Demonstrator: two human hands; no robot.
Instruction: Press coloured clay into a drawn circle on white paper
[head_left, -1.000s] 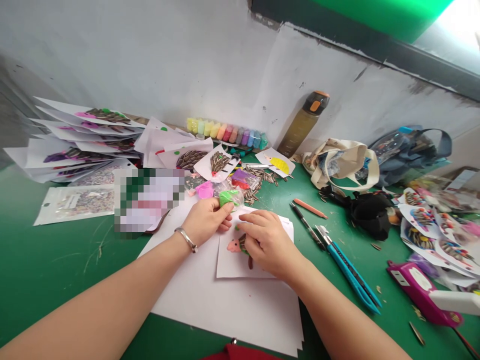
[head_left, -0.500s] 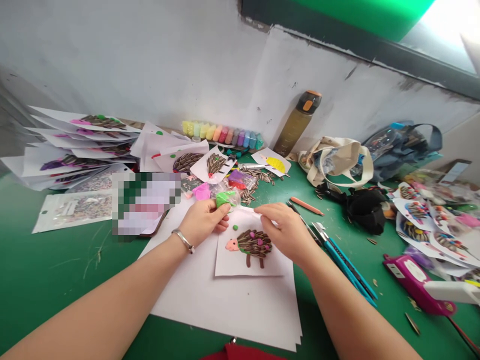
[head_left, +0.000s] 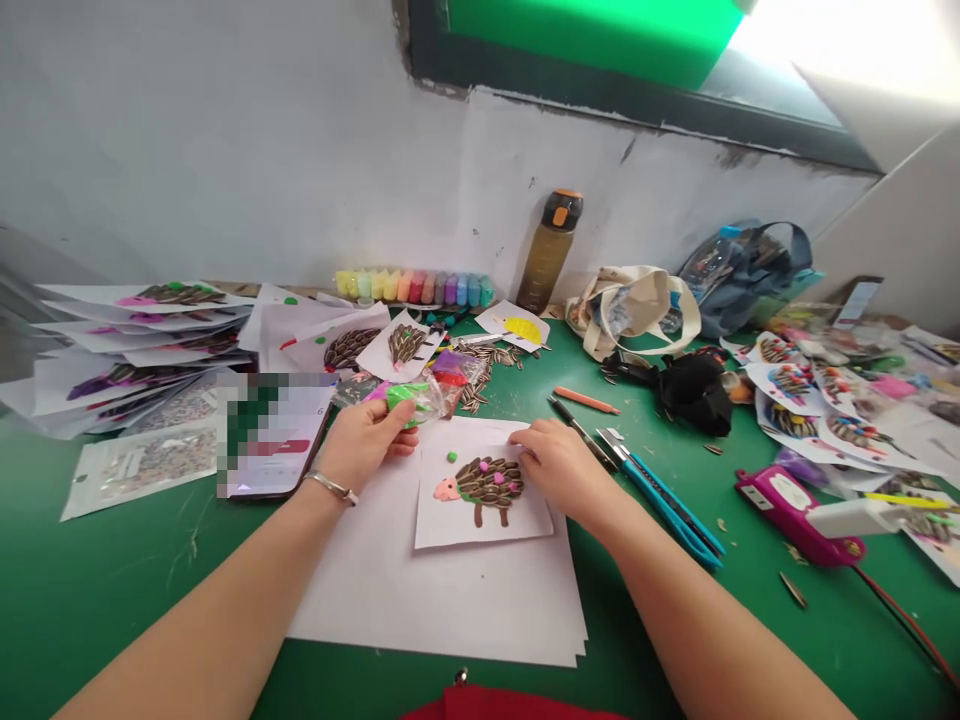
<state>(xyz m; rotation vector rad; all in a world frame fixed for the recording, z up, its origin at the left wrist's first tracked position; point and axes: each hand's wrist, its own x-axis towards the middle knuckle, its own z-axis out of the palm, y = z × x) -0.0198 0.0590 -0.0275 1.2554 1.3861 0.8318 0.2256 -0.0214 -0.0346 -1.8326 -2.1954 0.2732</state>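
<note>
One clear bag of green clay (head_left: 406,392) is pinched between thumb and fingers of the left hand (head_left: 366,437). The right hand (head_left: 556,462) curls at the upper right of the seed-hedgehog card (head_left: 486,487); whether it pinches the paper, I cannot tell. Beneath the card lie white sheets (head_left: 435,610).

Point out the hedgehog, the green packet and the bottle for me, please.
Hedgehog (head_left: 480,486), head view: on its seed-covered body.
Green packet (head_left: 410,391), head view: on its bright green part.
Bottle (head_left: 548,253), head view: on its body, below the dark lid.
</note>
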